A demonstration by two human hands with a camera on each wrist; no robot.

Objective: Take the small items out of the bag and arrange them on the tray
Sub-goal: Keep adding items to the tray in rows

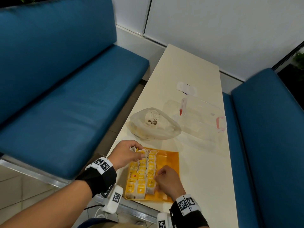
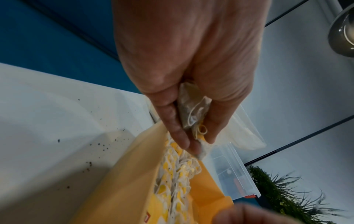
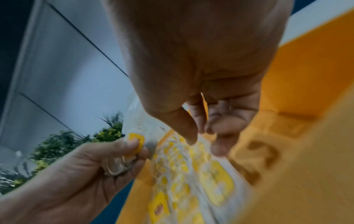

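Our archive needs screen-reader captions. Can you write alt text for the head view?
Two hands arrange tea bags in rows on an orange tray; the left hand holds several, the right hand rests on a row. Behind lie a plastic bag and clear box.
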